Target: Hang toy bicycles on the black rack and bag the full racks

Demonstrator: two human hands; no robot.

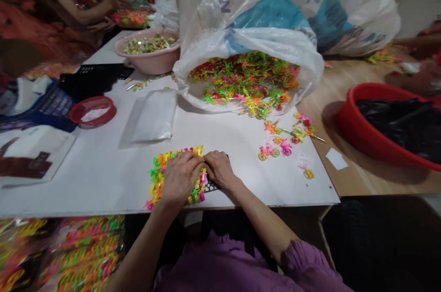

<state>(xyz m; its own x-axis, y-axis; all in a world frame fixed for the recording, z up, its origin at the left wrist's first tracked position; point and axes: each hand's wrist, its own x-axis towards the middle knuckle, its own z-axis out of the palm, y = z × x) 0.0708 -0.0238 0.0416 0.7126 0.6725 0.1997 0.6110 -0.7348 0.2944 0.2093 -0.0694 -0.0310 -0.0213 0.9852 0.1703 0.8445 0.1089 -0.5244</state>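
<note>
My left hand (179,177) lies palm down on a tight block of small neon plastic toys (159,168) set in rows on a black grid tray (211,186) near the front edge of the white board (103,177). Its fingers curl over the rows. My right hand (218,168) rests beside it on the tray's right part, fingers bent and pressed against the toys. Whether either hand pinches a single piece is hidden.
A big clear plastic sack (248,53) spills neon toy pieces (248,76) behind. Loose toy bicycles (275,148) lie to the right. An empty clear bag (151,115), red sieve (92,110), pink basin (151,51), black trays (96,78) and red tub (375,131) stand around. Another person's arm (99,7) works at far left.
</note>
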